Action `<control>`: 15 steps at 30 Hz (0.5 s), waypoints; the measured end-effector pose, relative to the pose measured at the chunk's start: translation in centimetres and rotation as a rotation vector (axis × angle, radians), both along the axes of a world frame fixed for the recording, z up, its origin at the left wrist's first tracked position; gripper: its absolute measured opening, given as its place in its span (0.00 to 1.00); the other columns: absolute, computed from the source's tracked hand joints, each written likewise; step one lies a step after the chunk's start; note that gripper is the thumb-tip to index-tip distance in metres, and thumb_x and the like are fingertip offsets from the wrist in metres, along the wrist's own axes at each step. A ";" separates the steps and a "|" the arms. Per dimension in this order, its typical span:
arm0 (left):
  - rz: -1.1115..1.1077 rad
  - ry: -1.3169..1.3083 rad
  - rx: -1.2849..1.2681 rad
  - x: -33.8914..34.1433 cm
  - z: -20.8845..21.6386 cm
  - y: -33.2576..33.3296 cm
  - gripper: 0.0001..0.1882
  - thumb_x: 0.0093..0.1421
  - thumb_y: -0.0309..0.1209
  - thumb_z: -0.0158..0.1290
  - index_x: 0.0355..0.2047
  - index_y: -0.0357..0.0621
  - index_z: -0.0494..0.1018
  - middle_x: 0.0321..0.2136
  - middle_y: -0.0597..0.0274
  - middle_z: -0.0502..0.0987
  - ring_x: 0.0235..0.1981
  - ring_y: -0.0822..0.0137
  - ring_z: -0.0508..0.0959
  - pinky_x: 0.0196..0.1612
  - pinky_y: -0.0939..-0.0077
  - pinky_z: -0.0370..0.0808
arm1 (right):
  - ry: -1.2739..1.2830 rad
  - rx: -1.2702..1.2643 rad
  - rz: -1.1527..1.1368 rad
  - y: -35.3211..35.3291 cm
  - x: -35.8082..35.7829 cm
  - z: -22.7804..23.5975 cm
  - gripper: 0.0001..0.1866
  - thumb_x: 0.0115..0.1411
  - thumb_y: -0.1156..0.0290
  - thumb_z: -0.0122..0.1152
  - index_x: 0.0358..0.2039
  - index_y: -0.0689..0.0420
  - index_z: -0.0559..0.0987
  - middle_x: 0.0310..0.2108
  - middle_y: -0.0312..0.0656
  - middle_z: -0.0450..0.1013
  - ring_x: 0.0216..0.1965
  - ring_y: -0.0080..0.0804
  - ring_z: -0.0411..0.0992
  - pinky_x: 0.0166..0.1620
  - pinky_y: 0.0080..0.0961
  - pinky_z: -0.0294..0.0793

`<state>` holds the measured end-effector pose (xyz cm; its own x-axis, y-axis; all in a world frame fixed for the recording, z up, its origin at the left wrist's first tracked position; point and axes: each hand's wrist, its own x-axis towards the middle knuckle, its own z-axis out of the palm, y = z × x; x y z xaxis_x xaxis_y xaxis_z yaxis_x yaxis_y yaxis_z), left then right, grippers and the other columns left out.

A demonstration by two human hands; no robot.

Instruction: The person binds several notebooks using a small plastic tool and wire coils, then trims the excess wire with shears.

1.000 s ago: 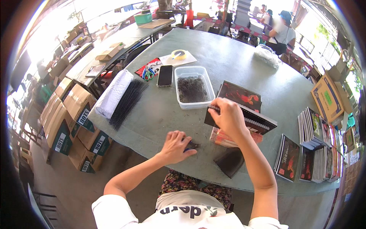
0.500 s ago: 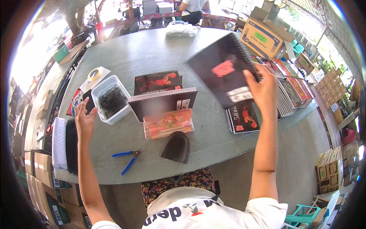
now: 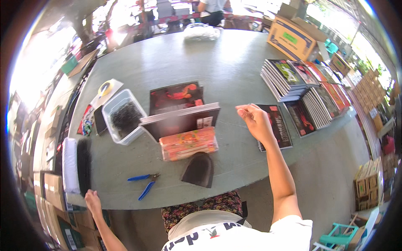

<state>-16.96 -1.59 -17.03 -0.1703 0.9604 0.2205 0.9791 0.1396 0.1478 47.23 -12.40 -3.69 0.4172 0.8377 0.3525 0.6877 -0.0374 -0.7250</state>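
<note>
My left hand (image 3: 93,201) is closed at the near end of a black bristly bundle (image 3: 84,167), by the table's left front edge; what its fingers grip is too small to make out. My right hand (image 3: 256,120) hovers over the table with its fingers curled together and no object visible in them. Beside it lies a black spiral notebook (image 3: 279,127) with red print. Several dark notebooks (image 3: 184,118) stand on edge in the middle, leaning behind a clear-wrapped orange-pink pack (image 3: 188,143). Another notebook (image 3: 173,96) lies flat behind them.
A clear tub (image 3: 140,137) holds black wiry pieces, with a tape roll (image 3: 104,88) behind it. Blue-handled cutters (image 3: 144,186) and a dark rounded pad (image 3: 199,170) lie in front. Notebook stacks (image 3: 284,81) and a carton (image 3: 289,39) stand right; a white roll (image 3: 70,165) lies left.
My right hand has let go of the black notebook and moved left and down. My left hand has come from beside the tub down to the near end of the black bundle.
</note>
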 end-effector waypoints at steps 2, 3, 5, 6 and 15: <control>-0.040 0.032 0.048 -1.0 -0.1 -0.7 0.09 0.52 0.25 0.57 0.31 0.36 0.68 0.29 0.47 0.72 0.32 0.45 0.73 0.37 0.56 0.69 | 0.382 0.251 0.717 -0.8 -6.3 5.8 0.11 0.59 0.66 0.58 0.34 0.62 0.79 0.39 0.44 0.76 0.38 0.33 0.75 0.42 0.27 0.73; -0.006 0.095 0.190 0.8 0.7 -0.5 0.11 0.51 0.26 0.58 0.31 0.38 0.67 0.31 0.49 0.71 0.31 0.46 0.72 0.37 0.55 0.68 | 0.420 0.250 0.976 -2.2 -9.3 8.4 0.14 0.59 0.63 0.58 0.34 0.62 0.79 0.40 0.46 0.76 0.40 0.37 0.74 0.45 0.28 0.72; 0.134 0.168 0.202 2.5 3.0 -0.5 0.12 0.51 0.26 0.58 0.33 0.37 0.68 0.37 0.46 0.71 0.34 0.44 0.74 0.38 0.55 0.71 | 0.678 0.469 1.236 -3.6 -15.3 9.8 0.27 0.61 0.48 0.49 0.21 0.62 0.75 0.21 0.46 0.73 0.26 0.41 0.74 0.28 0.35 0.74; 0.202 0.142 0.124 1.4 2.4 -0.3 0.12 0.51 0.27 0.58 0.34 0.36 0.68 0.37 0.45 0.72 0.35 0.44 0.75 0.38 0.55 0.72 | 0.844 0.472 1.356 -4.5 -17.1 9.9 0.24 0.61 0.51 0.52 0.25 0.62 0.77 0.25 0.47 0.73 0.28 0.41 0.74 0.30 0.33 0.73; 0.124 0.175 0.215 1.4 5.3 -0.6 0.12 0.61 0.37 0.48 0.32 0.39 0.70 0.32 0.49 0.75 0.34 0.47 0.76 0.36 0.57 0.72 | 0.444 0.443 1.630 0.8 -18.5 9.8 0.06 0.58 0.70 0.53 0.30 0.58 0.76 0.38 0.39 0.73 0.42 0.41 0.70 0.43 0.37 0.70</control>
<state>-15.59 -2.19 -11.77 -0.2248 0.8627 0.4530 0.9697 0.2436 0.0173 28.78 -11.62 6.13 -0.5616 0.3422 0.7533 -0.4200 0.6665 -0.6159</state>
